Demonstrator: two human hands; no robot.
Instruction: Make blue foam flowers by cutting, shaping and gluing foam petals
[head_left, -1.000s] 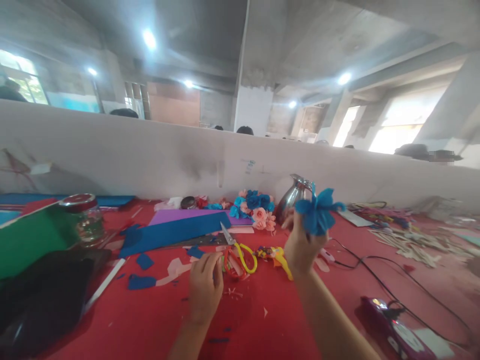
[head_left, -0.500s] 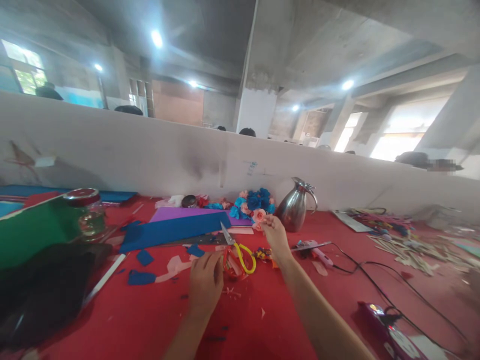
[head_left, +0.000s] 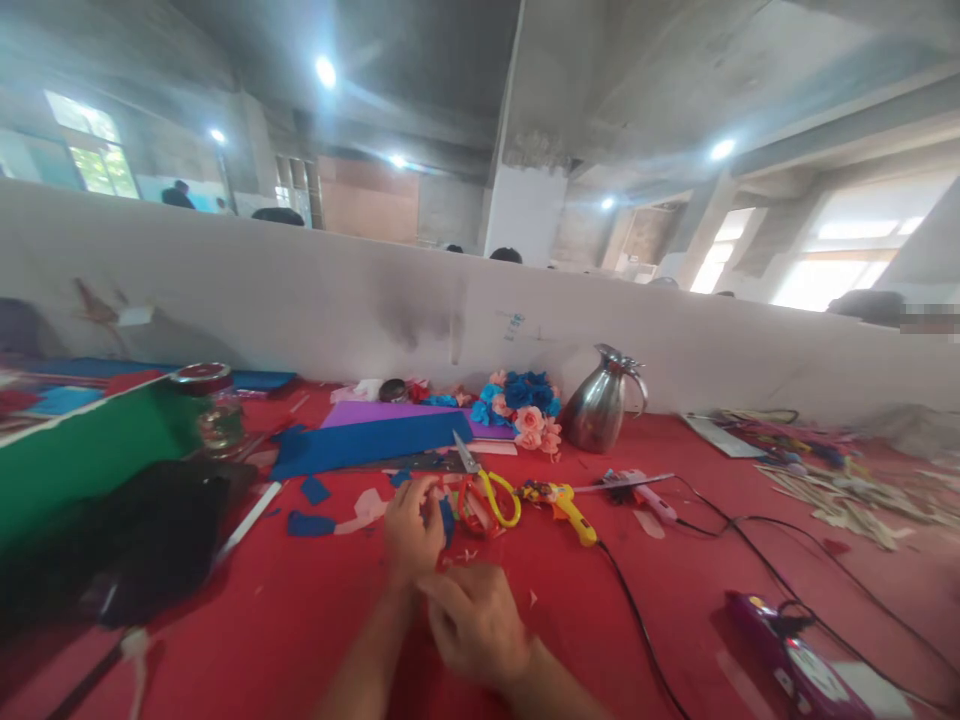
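Observation:
My left hand (head_left: pixel 415 530) is over the red table, its fingers curled just left of the scissors (head_left: pixel 491 497). A dark blue paper piece (head_left: pixel 448 520) shows beside its fingertips; I cannot tell whether they grip it. My right hand (head_left: pixel 480 620) is closed, near my left wrist, and its curled fingers hide whatever may be inside. The scissors have one red and one yellow handle, blades pointing away. Beyond them lies a bunch of blue and pink paper flowers (head_left: pixel 529 393). A yellow glue gun (head_left: pixel 574 512) rests right of the scissors.
A steel jug (head_left: pixel 604 400) stands behind the glue gun. Blue paper (head_left: pixel 367 445) lies at the back, with blue scraps (head_left: pixel 311 524) nearer. A glass jar (head_left: pixel 217 415) and black bag (head_left: pixel 172 540) are left. A pink glue gun (head_left: pixel 652 500), cables and purple power strip (head_left: pixel 795 650) lie right.
My right hand has left the pink flower by the bunch and come back toward me, beside my left wrist. The yellow glue gun is now uncovered. The view has shifted slightly left.

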